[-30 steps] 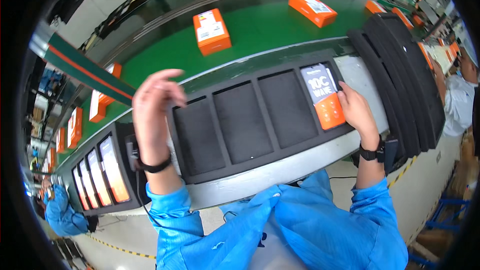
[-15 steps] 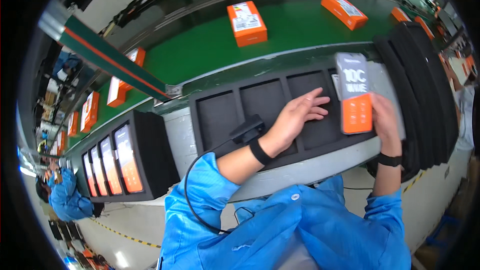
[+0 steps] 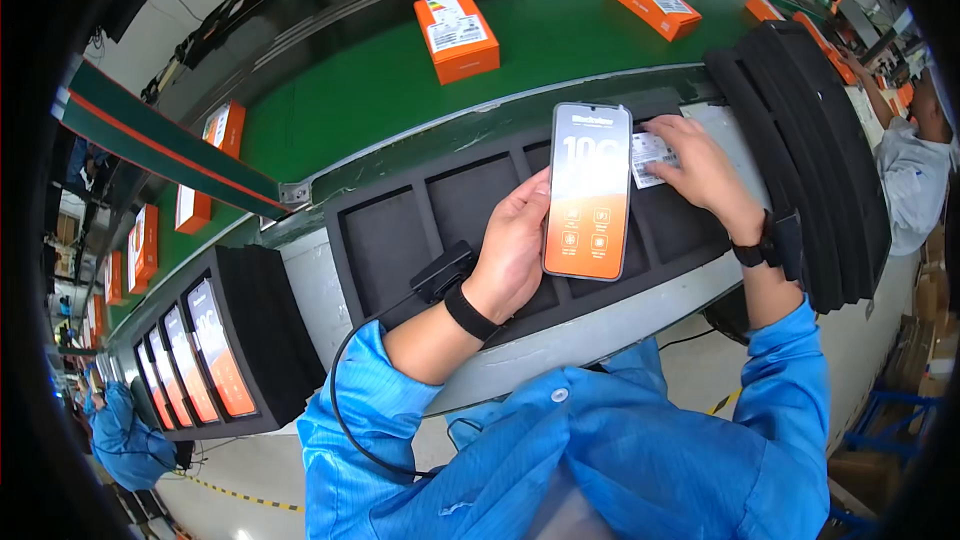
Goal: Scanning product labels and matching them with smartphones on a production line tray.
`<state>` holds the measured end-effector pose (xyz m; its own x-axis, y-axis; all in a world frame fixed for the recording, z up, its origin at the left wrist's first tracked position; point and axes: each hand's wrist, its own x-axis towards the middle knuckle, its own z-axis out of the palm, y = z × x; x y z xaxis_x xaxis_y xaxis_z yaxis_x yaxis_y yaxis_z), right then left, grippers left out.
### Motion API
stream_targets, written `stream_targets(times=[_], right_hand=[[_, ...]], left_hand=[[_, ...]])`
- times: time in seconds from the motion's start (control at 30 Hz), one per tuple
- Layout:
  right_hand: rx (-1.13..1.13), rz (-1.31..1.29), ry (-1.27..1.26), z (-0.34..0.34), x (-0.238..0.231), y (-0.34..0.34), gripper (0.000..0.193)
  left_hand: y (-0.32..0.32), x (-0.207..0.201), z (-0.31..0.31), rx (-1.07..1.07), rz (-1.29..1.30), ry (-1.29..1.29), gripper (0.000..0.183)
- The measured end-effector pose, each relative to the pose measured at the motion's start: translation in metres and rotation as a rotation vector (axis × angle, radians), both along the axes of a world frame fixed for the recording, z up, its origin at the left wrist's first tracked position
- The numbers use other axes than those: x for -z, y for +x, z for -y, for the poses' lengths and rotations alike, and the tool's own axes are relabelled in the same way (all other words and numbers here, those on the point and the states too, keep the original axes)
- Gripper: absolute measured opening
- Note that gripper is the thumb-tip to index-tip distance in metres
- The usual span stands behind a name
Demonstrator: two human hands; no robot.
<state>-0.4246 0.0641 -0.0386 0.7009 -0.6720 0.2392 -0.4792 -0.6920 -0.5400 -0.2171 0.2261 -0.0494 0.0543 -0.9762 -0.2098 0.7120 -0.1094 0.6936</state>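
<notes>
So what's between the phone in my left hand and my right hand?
In the head view, a white printed label sits between the phone and your right hand.

The phone [image 3: 590, 195] is showing a smooth, glossy, glass-like face. The black tray [image 3: 380, 250] is looking like matt foam, the tray stack [image 3: 805, 165] equally dull. The white slip [image 3: 648, 152] is looking like paper, the orange box [image 3: 468, 63] like smooth card. The desk [image 3: 312, 265] is showing scuffed, pale metal, and the blue jacket [image 3: 660, 440] is creasing as thin, faintly shiny cloth.
</notes>
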Motion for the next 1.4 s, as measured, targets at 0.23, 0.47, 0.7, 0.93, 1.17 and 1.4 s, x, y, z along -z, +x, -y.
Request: stream_targets(times=[0.23,0.47,0.7,0.93,1.17,1.4], right_hand=[[-0.098,-0.476,-0.237,0.026,-0.014,-0.004,0.05],[-0.093,-0.354,0.053,0.019,-0.022,-0.003,0.046],[0.028,0.34,0.772,0.022,-0.045,0.015,0.022],[-0.107,0.781,0.945,0.04,-0.021,0.132,0.023],[-0.574,1.19,1.522,0.067,0.047,0.149,0.031],[-1.048,1.072,1.492,0.047,0.023,0.151,0.035]], left_hand=[[0.009,0.005,0.004,0.004,-0.01,-0.015,0.038],[0.017,0.01,-0.001,-0.072,-0.011,-0.055,0.032],[0.035,-0.011,0.0,-0.189,-0.108,-0.086,0.03],[0.071,-0.019,0.005,-0.336,-0.143,-0.204,0.03],[0.08,-0.002,0.021,-0.328,-0.037,-0.196,0.025],[0.056,-0.003,0.017,-0.25,0.166,-0.115,0.026]])
